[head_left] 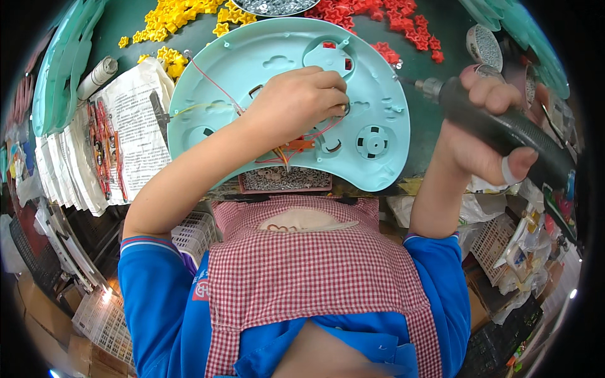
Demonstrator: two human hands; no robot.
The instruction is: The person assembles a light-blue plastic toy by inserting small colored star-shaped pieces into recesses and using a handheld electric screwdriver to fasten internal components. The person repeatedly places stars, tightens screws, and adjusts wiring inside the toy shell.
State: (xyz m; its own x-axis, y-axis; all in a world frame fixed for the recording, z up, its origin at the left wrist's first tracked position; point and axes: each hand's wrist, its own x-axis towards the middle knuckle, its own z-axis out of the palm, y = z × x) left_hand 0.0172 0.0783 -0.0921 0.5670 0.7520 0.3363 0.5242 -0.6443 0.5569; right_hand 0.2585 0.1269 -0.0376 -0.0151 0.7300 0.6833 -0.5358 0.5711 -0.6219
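Note:
A curved turquoise plastic shell (208, 69) lies before me with its hollow inside facing up. Over its middle, my left hand (301, 101) has its fingers curled together beside a small dark round part (343, 110). What those fingers hold, if anything, is hidden. Red and yellow wires run under my left wrist to an orange-brown circuit board (301, 145) near the shell's front edge. My right hand (485, 126) grips a black electric screwdriver (520, 123) in the air to the right of the shell. Its bit points left, with a small screw-like piece near the tip.
Yellow star pieces (179, 16) and red star pieces (403, 22) lie at the back, with a bowl of screws (277, 5) between them. A pink tray of screws (283, 181) sits under the shell's front edge. Printed papers (142, 138) with red wired parts lie left.

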